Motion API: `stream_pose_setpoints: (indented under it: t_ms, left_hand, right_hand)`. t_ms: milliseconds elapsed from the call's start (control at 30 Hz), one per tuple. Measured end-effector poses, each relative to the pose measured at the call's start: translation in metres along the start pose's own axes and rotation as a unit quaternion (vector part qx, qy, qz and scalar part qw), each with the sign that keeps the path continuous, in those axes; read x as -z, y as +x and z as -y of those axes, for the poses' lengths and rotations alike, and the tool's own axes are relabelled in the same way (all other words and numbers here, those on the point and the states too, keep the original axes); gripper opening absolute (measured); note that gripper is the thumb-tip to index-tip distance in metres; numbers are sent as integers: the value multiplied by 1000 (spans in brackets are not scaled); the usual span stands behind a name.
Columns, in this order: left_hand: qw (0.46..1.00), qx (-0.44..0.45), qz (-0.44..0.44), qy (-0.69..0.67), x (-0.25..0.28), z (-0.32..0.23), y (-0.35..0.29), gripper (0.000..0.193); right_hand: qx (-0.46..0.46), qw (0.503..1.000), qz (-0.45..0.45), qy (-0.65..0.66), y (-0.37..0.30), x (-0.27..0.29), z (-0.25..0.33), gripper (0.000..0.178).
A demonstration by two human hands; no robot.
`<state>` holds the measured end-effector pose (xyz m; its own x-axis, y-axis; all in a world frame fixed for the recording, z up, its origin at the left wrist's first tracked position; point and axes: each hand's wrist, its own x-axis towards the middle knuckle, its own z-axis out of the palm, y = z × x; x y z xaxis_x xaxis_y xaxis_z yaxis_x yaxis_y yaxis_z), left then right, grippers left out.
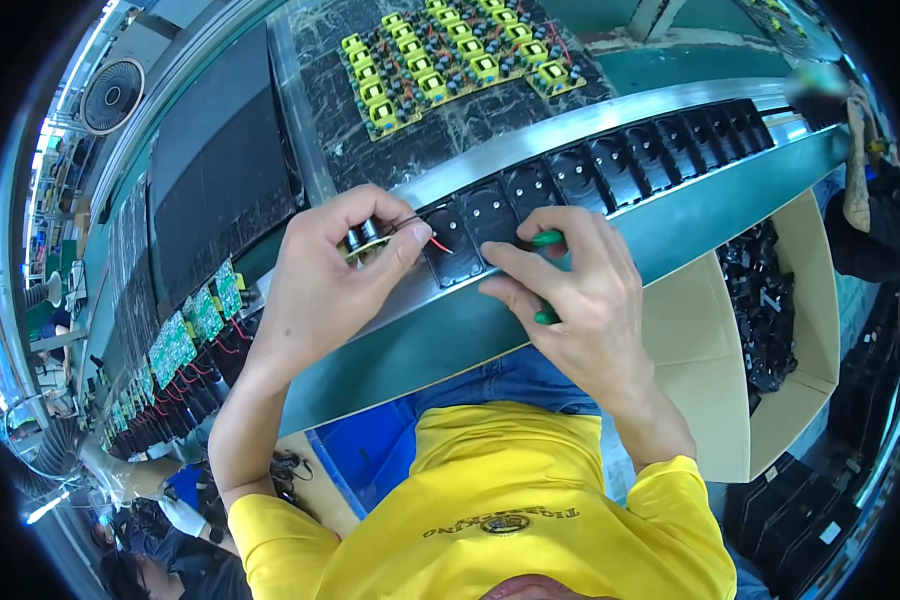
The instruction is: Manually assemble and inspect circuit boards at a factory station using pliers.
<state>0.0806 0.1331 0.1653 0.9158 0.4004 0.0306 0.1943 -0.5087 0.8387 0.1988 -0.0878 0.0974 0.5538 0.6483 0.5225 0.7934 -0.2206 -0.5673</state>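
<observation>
1. A small circuit board with dark cylindrical components is sitting in the left hand, beside the left end of a row of black housings; thumb and fingertips are pinching close around it.
2. A thin red wire is reaching from that pinch over the nearest housing.
3. The right hand is curling loosely around a green-handled tool, its handles spreading apart and its working end hiding from view; thumb and index finger are standing apart.
4. If the pinch is loosening, the board could be dropping onto the housings; if the wire is snagging on a housing rim, its joint could be straining. A careless closing of the tool could be nicking the wire.
5. The housings are lying along the green bench, and beyond them rows of boards with yellow components are resting on a dark panel.
6. Nearer the person, a cardboard box is holding black parts.
7. As for writing, dark lettering is curving beside a small emblem on the yellow shirt; a white label at lower right is showing too small for reading.
</observation>
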Motion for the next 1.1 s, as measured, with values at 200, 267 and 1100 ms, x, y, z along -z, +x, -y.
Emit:
stream_pose_setpoints:
  t_ms: [200, 267, 1100]
  left_hand:
    - [994, 27, -25, 102, -9, 25, 3, 7]
    - [988, -3, -51, 143, -12, 31, 3, 8]
    - [987, -21, -61, 145, -16, 32, 2, 11]
  right_hand:
    - [23, 997, 5, -75, -2, -20, 8, 22]
    - [25, 996, 4, -80, 0, -21, 10, 22]
    - [16, 997, 4, -70, -4, -24, 6, 21]
